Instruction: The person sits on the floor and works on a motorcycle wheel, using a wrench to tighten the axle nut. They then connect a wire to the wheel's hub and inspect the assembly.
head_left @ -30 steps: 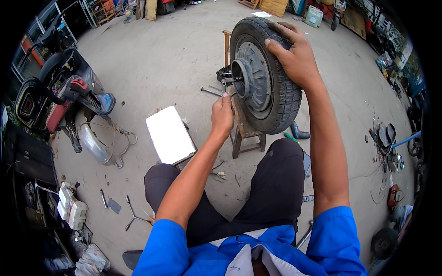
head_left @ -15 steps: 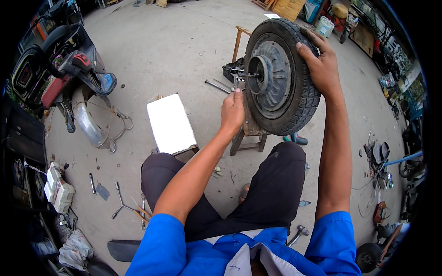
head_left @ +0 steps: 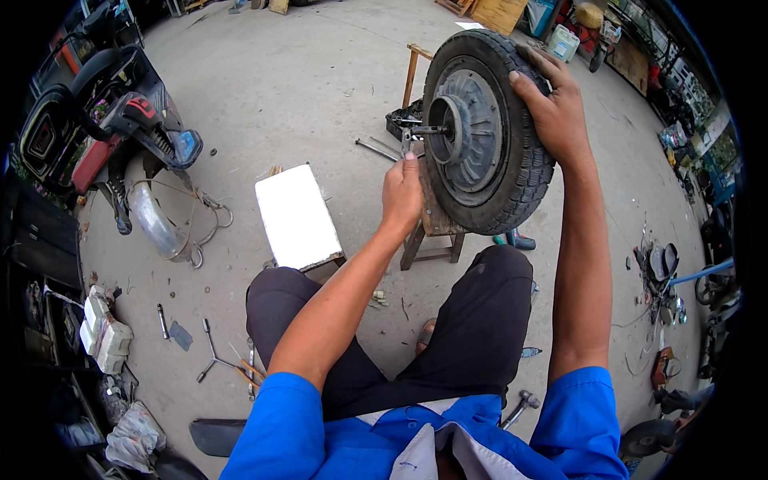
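A black-tyred wheel (head_left: 528,180) with a grey finned metal hub (head_left: 480,148) stands upright on a small wooden stool (head_left: 438,220) in front of me. My right hand (head_left: 562,116) is wrapped over the right side of the tyre, thumb on the sidewall. From the hub's left side sticks out an axle (head_left: 435,130). My left hand (head_left: 402,192) is closed around a metal wrench (head_left: 406,139), thumb pressed along it. The wrench head is at the axle's outer end; whether it grips a nut there I cannot tell.
Behind the wheel sits a black tray (head_left: 394,126) of parts, with metal bars (head_left: 376,149) beside it. A white-topped box (head_left: 298,216) stands left of the stool. A three-armed wrench (head_left: 212,352) and a hammer (head_left: 522,406) lie on the floor. A scooter body (head_left: 132,120) stands left.
The wheel and my right hand have shifted slightly left. The wrench in my left hand has turned a little, and that hand has moved slightly left.
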### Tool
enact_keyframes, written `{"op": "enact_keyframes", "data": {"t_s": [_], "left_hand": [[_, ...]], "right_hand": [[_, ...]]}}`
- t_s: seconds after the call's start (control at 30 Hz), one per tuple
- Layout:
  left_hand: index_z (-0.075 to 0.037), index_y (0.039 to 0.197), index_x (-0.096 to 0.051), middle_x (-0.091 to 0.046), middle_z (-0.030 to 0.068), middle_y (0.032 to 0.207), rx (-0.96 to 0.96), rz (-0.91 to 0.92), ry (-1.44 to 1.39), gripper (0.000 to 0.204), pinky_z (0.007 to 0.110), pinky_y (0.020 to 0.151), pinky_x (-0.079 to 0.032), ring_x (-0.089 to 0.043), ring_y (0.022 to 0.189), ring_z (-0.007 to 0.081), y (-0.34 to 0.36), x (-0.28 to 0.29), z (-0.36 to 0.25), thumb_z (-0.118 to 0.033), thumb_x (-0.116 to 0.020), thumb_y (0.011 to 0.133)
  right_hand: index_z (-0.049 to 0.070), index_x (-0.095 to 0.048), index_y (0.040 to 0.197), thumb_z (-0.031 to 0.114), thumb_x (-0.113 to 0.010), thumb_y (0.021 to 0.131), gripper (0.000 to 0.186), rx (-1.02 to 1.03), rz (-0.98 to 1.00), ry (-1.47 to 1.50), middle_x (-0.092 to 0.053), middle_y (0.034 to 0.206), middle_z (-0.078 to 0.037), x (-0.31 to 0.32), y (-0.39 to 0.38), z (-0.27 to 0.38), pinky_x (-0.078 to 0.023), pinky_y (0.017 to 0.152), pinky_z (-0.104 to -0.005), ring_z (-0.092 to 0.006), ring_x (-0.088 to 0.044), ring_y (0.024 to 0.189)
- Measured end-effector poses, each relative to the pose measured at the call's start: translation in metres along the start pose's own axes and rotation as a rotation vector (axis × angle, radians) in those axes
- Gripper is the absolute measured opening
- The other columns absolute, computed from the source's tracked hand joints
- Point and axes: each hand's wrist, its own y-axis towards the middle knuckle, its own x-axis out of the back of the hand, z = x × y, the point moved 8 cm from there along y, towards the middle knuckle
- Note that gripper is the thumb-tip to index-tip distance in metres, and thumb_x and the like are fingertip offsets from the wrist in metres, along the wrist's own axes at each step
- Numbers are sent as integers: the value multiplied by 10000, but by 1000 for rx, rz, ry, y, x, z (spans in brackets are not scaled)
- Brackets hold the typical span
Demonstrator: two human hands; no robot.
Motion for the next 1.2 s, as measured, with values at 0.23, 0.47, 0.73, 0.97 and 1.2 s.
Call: {"op": "enact_keyframes", "data": {"t_s": [0.23, 0.47, 0.73, 0.97, 1.2], "left_hand": [[-136, 772, -421, -364, -47, 577, 16, 20, -31, 476, 273, 370, -265, -324, 438, 71, -1, 0, 1, -509, -387, 1065], [-141, 758, -403, -358, -46, 568, 10, 26, -18, 466, 272, 361, -256, -311, 422, 72, -2, 2, -1, -477, -366, 1078], [-149, 752, -395, -350, -56, 557, 31, 29, -24, 465, 272, 359, -253, -311, 417, 70, -5, 1, -3, -479, -362, 1078], [-115, 765, -429, -390, -25, 580, 30, 26, 1, 479, 292, 418, -287, -356, 465, 95, -4, 4, -1, -472, -363, 1078], [40, 837, -589, -574, 115, 702, 65, 13, 101, 574, 392, 694, -436, -517, 700, 212, -5, 9, 1, -420, -349, 1084]], "right_hand": [[-59, -635, 1272, 280, -708, 865, 534, 3, -5, -8, -601, 1297, -232, 0, 0, 1, -417, 1062, -362, -324, -583, 1208], [-64, -638, 1263, 280, -708, 864, 531, 4, -5, -14, -607, 1285, -232, -1, 0, 4, -417, 1064, -361, -326, -583, 1207], [-35, -611, 1321, 289, -689, 891, 544, -14, 25, -14, -580, 1363, -190, -4, 0, 1, -361, 1109, -346, -294, -533, 1287], [-29, -620, 1314, 289, -687, 894, 531, 8, 27, -25, -583, 1351, -185, -5, 0, 3, -366, 1104, -351, -295, -540, 1273], [-14, -628, 1313, 281, -688, 893, 517, -3, 20, -32, -586, 1344, -181, -5, 0, 1, -369, 1102, -353, -292, -540, 1270]]}}
